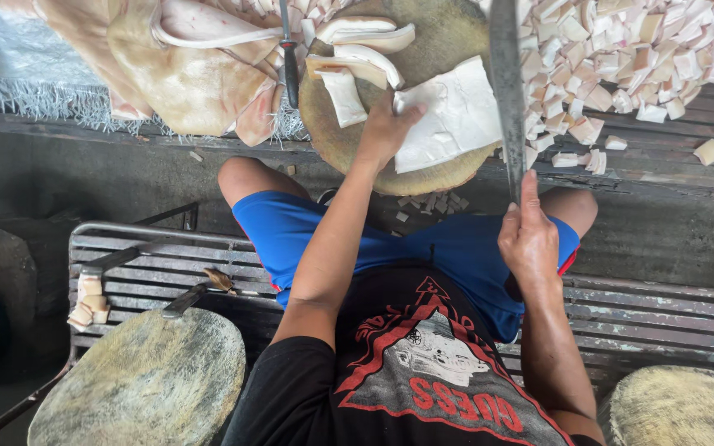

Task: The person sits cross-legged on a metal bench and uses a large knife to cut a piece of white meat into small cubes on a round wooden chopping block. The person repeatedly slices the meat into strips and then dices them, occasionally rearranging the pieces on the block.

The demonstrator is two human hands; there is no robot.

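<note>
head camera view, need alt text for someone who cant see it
Seen from above, a seated person's left hand presses a pale slab of pork skin and fat onto a round wooden chopping block, while the right hand grips a long steel cleaver. A heap of small cut fat cubes lies to the right.

A pale white slab of pork fat [454, 116], flat and roughly square with slightly ragged edges, lies on the near right part of a round wooden chopping block, its left edge pressed under the fingers. A long cleaver-like knife [506, 83], its dull grey steel blade held upright and edge-on, stands along the slab's right edge.
</note>
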